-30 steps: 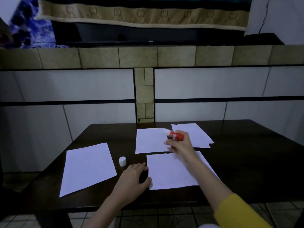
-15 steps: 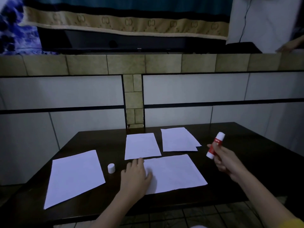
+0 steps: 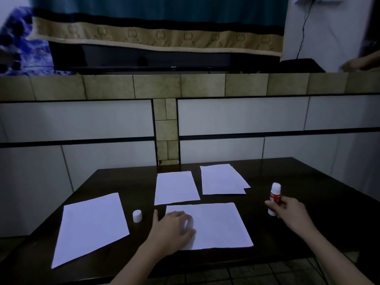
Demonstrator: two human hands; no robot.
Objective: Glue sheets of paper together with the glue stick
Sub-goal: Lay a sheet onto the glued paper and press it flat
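My left hand (image 3: 173,229): flat on the near sheet (image 3: 216,225), fingers spread and loose over its left part, thumb off the paper edge on the dark table (image 3: 308,182) — gripping nothing.
My right hand (image 3: 292,212): at about 3 o'clock from the near sheet, fingers and thumb curled round the lower half of the glue stick (image 3: 274,197).
Glue stick: upright, red and white body, uncapped pale end pointing up; whether its base touches the table I cannot tell.
Cap (image 3: 137,216): small, white, standing on the table at 9 o'clock from my left hand, between it and the left sheet (image 3: 90,227).
Left sheet: lying skewed, well apart from the others.
Middle sheet (image 3: 175,187): at 12 o'clock from my left hand, its near edge just beside the near sheet's far edge.
Far stack (image 3: 222,178): at 1 o'clock — a few sheets overlapping, corners fanned out on the right.
Wall behind the table: pale tiles (image 3: 236,117) with dark lines.
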